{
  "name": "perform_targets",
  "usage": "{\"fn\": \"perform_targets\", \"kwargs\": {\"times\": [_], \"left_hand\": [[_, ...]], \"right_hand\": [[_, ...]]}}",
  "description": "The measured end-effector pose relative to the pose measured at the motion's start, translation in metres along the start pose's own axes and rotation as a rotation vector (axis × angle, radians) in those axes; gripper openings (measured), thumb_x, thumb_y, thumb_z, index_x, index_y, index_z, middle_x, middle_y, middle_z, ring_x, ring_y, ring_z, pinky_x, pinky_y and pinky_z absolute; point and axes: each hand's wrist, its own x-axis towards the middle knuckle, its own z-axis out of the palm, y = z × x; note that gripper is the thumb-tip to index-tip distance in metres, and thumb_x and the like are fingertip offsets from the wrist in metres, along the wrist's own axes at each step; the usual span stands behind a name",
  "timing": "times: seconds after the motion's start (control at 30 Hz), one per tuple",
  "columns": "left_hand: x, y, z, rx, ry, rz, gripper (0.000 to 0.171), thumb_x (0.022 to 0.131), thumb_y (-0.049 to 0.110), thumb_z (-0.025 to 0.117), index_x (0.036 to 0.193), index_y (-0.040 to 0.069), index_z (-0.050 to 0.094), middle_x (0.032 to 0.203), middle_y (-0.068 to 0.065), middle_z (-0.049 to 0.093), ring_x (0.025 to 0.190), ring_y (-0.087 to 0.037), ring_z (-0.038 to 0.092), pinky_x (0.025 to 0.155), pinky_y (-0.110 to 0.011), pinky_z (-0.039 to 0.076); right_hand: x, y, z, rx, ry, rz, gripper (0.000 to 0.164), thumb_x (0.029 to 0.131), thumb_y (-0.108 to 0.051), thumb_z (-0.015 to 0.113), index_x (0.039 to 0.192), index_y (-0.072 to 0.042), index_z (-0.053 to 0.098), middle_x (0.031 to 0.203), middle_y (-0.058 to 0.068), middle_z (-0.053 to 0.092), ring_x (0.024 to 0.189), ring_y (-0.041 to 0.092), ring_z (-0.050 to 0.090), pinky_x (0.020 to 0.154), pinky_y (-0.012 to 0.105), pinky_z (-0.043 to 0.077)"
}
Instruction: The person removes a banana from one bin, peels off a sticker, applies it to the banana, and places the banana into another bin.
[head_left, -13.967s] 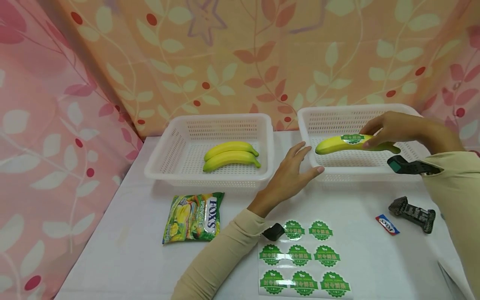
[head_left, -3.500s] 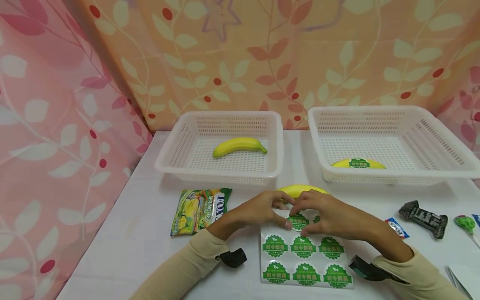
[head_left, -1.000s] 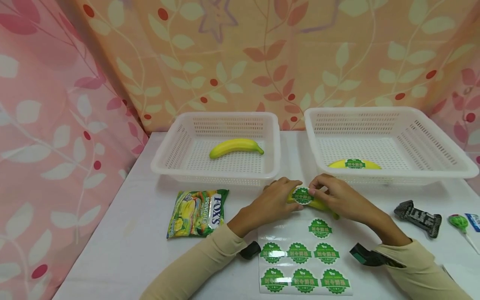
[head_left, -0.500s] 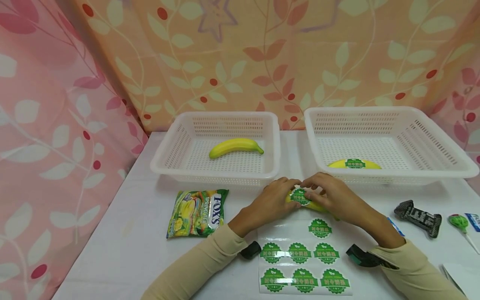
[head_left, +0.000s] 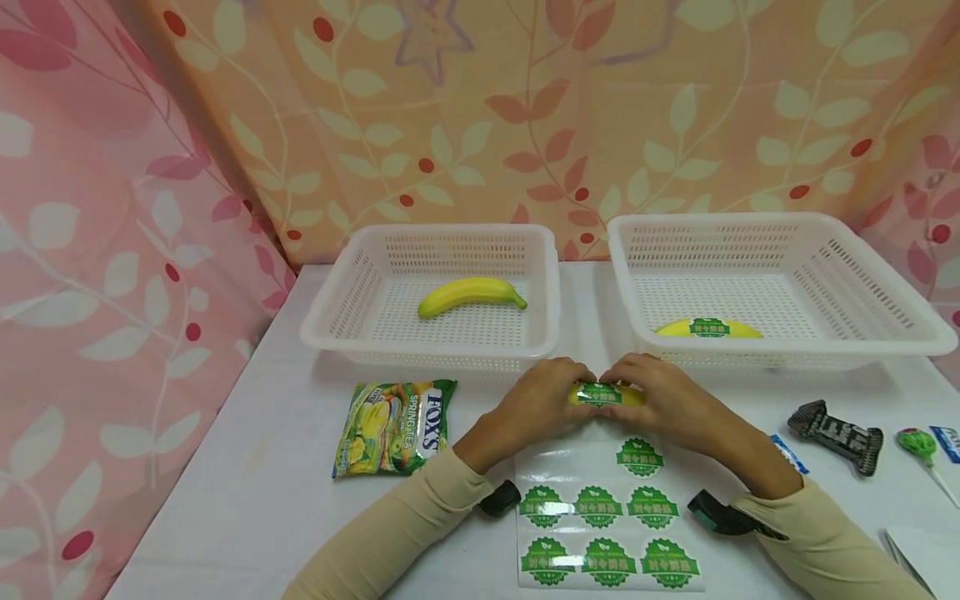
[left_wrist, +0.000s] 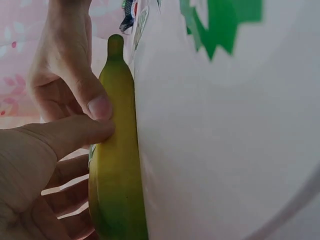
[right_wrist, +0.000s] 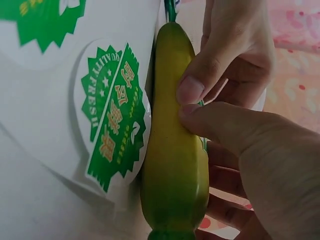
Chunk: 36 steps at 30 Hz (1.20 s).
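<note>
We see two hands on one yellow-green banana [right_wrist: 172, 150], which lies crosswise just behind the sticker sheet [head_left: 555, 458] and before the gap between two white baskets. The left hand [head_left: 546, 396] grips one end part and the right hand [head_left: 667, 400] grips the other, each with its thumb on the near side and its fingers round behind; the two thumb tips lie side by side. One green label [head_left: 600, 395] sits on this banana, between the hands. On the sheet we count seven green stickers [head_left: 597, 507]: one in the back row and three in each of the two rows nearer us. We count three bananas in all, for the left basket [head_left: 420, 354] holds one plain banana [head_left: 472, 297] and the right basket [head_left: 795, 348] one labelled banana [head_left: 742, 330], partly hidden by the front rim. Left of the arms lies one FOX'S bag [head_left: 393, 427]; to the right we find one dark packet [head_left: 836, 437], one green lollipop [head_left: 917, 446] and two blue packets, one partly covered by the right arm [head_left: 765, 471] and the other cut by the view's edge.
</note>
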Motion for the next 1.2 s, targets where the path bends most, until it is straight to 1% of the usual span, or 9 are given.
{"fn": "perform_targets", "kwargs": {"times": [0.2,0.33,0.4,0.57,0.7,0.8,0.97,1.03,1.2], "left_hand": [[-0.001,-0.001,0.001,-0.017,0.001,-0.003,0.036,0.093,0.026,0.085,0.123,0.008,0.074,0.112,0.001,0.074,0.094,-0.005,0.061,0.083,-0.016,0.049],[-0.002,-0.002,0.001,-0.034,-0.013,-0.013,0.037,0.094,0.026,0.083,0.126,0.009,0.074,0.114,0.001,0.074,0.096,-0.006,0.06,0.084,-0.016,0.049],[-0.002,-0.002,0.001,-0.066,-0.027,-0.021,0.04,0.096,0.029,0.081,0.129,0.008,0.073,0.117,0.0,0.074,0.099,-0.007,0.062,0.086,-0.017,0.05],[-0.003,-0.001,0.0,-0.217,-0.049,-0.039,0.052,0.106,0.047,0.064,0.141,0.008,0.067,0.133,-0.006,0.072,0.116,-0.012,0.068,0.097,-0.024,0.054],[-0.004,0.001,-0.002,-0.295,-0.046,-0.046,0.057,0.11,0.051,0.053,0.145,0.008,0.063,0.142,-0.006,0.068,0.12,-0.012,0.067,0.1,-0.027,0.054],[-0.004,0.004,-0.002,-0.31,-0.042,-0.035,0.056,0.11,0.049,0.054,0.147,0.008,0.062,0.145,-0.007,0.065,0.122,-0.012,0.066,0.1,-0.025,0.054],[-0.006,0.009,-0.001,-0.311,-0.04,-0.009,0.058,0.108,0.046,0.06,0.153,0.01,0.055,0.149,-0.008,0.06,0.127,-0.017,0.065,0.1,-0.024,0.053],[-0.007,0.013,-0.002,-0.303,-0.042,-0.005,0.062,0.107,0.048,0.061,0.157,0.012,0.051,0.152,-0.008,0.056,0.129,-0.018,0.064,0.1,-0.023,0.053],[-0.005,0.025,-0.006,-0.299,-0.036,-0.017,0.076,0.104,0.052,0.064,0.165,0.015,0.036,0.162,-0.004,0.042,0.134,-0.02,0.058,0.103,-0.026,0.052]], "right_hand": [[-0.001,-0.002,-0.002,-0.022,-0.033,-0.003,0.035,0.091,-0.03,0.085,0.12,-0.011,0.076,0.113,-0.003,0.072,0.102,0.018,0.063,0.09,0.045,0.055],[-0.004,-0.003,-0.01,-0.008,-0.094,0.004,0.042,0.093,-0.028,0.083,0.129,-0.008,0.074,0.121,0.003,0.075,0.111,0.025,0.067,0.094,0.052,0.055],[-0.005,-0.005,-0.016,-0.001,-0.132,0.035,0.047,0.093,-0.026,0.083,0.133,-0.005,0.072,0.122,0.006,0.074,0.109,0.025,0.067,0.094,0.052,0.055],[-0.013,-0.009,-0.04,-0.003,-0.242,0.14,0.048,0.091,-0.022,0.085,0.13,0.001,0.071,0.12,0.008,0.074,0.104,0.023,0.065,0.091,0.051,0.056],[-0.028,-0.005,-0.071,0.037,-0.301,0.213,0.045,0.088,-0.025,0.088,0.126,-0.006,0.074,0.117,0.002,0.074,0.103,0.021,0.066,0.086,0.044,0.058],[-0.042,0.002,-0.094,0.002,-0.274,0.253,0.048,0.085,-0.031,0.09,0.126,-0.011,0.075,0.111,-0.002,0.074,0.097,0.019,0.065,0.079,0.035,0.057],[-0.062,0.016,-0.126,-0.062,-0.2,0.361,0.055,0.083,-0.033,0.092,0.128,-0.007,0.074,0.11,0.012,0.074,0.084,0.022,0.068,0.066,0.03,0.058],[-0.067,0.021,-0.135,-0.068,-0.186,0.396,0.059,0.084,-0.035,0.091,0.13,-0.005,0.071,0.113,0.018,0.073,0.08,0.024,0.07,0.061,0.028,0.057],[-0.073,0.027,-0.148,-0.078,-0.131,0.417,0.064,0.085,-0.037,0.091,0.133,-0.002,0.068,0.118,0.025,0.07,0.081,0.026,0.07,0.058,0.028,0.057]]}}
